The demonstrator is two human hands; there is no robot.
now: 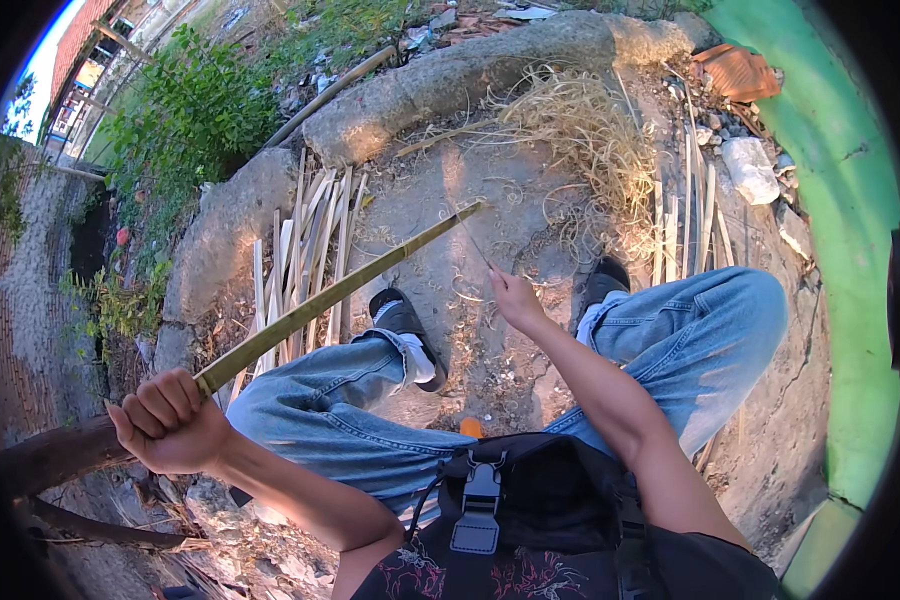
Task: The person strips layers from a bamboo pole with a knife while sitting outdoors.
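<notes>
A long green-yellow bamboo strip [335,292] slants from the lower left up to the middle of the view. My left hand [175,420] is closed in a fist around its near end, beside my left thigh. In front of my knees, my right hand [515,300] is closed on a thin knife [477,243]; its handle is hidden in my fingers. The narrow blade points up and left, toward the strip's far end. Whether blade and strip touch, I cannot tell. Curly bamboo shavings [590,130] lie heaped on the ground beyond my right foot.
Split bamboo strips [305,250] lie beside my left foot, and more strips [685,220] lie at the right. A rough concrete kerb [450,80] curves across the far side. A green wall [830,220] stands at right. A dark wooden branch [60,460] lies at left.
</notes>
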